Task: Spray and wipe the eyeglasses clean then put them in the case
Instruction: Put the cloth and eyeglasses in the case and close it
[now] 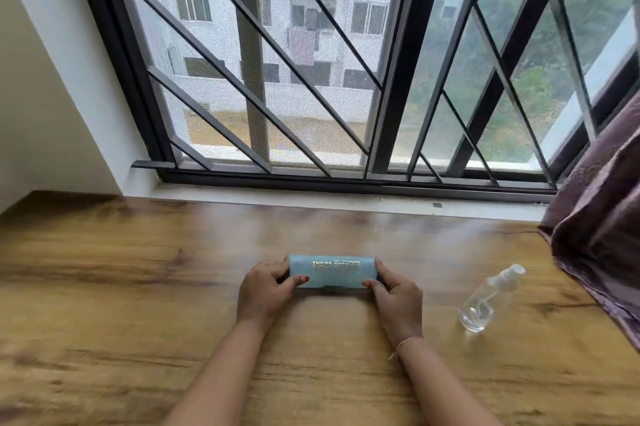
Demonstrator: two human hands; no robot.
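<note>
Clasping the case (pixel 332 272): left hand (pixel 265 292), right hand (pixel 398 299).

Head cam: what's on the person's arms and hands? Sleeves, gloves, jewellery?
Both forearms are bare, with no sleeves in view. The left grip and right grip are ungloved, and no rings are visible. A thin pale thread band circles the right wrist. The left thumbnail looks painted red.

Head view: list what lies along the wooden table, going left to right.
Left hand, light blue rectangular eyeglass case held at both ends, right hand, clear plastic spray bottle with white nozzle, purple fabric curtain.
</note>
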